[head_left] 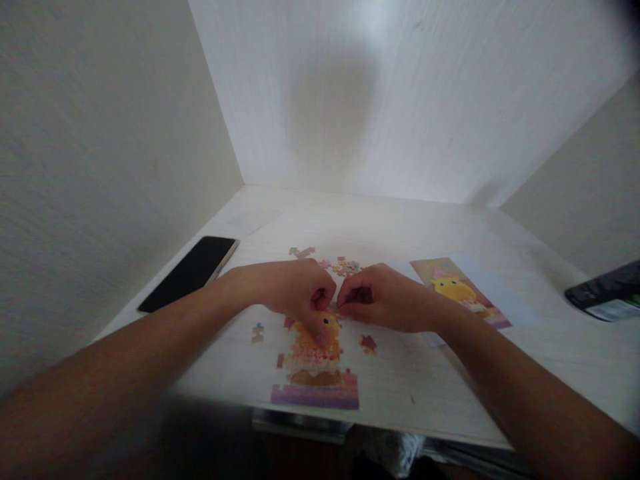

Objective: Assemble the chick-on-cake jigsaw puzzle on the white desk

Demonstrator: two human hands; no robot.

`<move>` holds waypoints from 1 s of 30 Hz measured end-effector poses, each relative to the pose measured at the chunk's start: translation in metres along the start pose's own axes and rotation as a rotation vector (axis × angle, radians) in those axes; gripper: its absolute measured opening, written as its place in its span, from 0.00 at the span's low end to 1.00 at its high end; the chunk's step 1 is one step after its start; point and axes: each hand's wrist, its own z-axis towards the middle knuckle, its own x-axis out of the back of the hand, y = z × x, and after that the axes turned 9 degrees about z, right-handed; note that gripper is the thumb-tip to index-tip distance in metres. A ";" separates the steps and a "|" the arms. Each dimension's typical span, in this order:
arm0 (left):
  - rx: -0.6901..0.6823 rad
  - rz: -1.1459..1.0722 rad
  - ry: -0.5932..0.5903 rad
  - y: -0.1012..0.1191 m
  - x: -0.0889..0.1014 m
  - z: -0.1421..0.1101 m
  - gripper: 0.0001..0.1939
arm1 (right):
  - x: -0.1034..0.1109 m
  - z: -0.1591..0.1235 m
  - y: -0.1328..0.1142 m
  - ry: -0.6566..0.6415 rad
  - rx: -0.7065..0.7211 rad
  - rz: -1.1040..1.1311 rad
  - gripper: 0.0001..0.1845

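Observation:
A partly joined jigsaw puzzle [314,379] lies near the table's front edge, showing a yellow figure above a purple and pink border. My left hand [300,290] rests over its upper part, fingers curled and thumb pressed down on the yellow area. At the puzzle's upper right edge, my right hand [383,300] is closed in a pinch. A small puzzle piece seems to be at its fingertips, mostly hidden by the fingers. Loose puzzle pieces [345,267] lie in a pile behind both hands. Other pieces lie apart, a reddish cluster [369,344] on the right and a pale pair [257,333] on the left.
A black phone [193,270] lies at the left. On the right is a reference picture [453,290] of the yellow figure, on white paper, partly behind my right forearm. A dark container [607,290] lies at the far right. Pale panels [350,127] enclose the table.

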 end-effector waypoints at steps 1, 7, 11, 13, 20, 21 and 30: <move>-0.008 -0.002 0.007 -0.001 0.000 0.000 0.23 | 0.000 0.000 -0.002 0.007 0.000 -0.030 0.08; -0.029 -0.046 0.008 -0.001 -0.001 0.001 0.24 | -0.006 0.000 -0.013 0.084 0.039 -0.211 0.08; -0.021 -0.039 0.019 -0.001 -0.001 0.001 0.23 | -0.009 0.001 -0.013 0.076 0.026 -0.201 0.07; -0.036 -0.039 0.026 -0.002 -0.002 0.001 0.22 | -0.009 0.001 -0.011 0.076 0.022 -0.192 0.06; -0.024 -0.020 0.025 0.000 -0.002 0.000 0.26 | 0.012 -0.011 -0.012 -0.086 -0.077 -0.160 0.06; -0.017 -0.020 0.023 0.000 -0.002 0.000 0.27 | 0.015 -0.015 -0.013 -0.145 -0.099 -0.158 0.09; 0.009 -0.015 0.014 -0.001 -0.003 -0.001 0.27 | 0.013 -0.025 -0.019 -0.289 -0.071 -0.293 0.02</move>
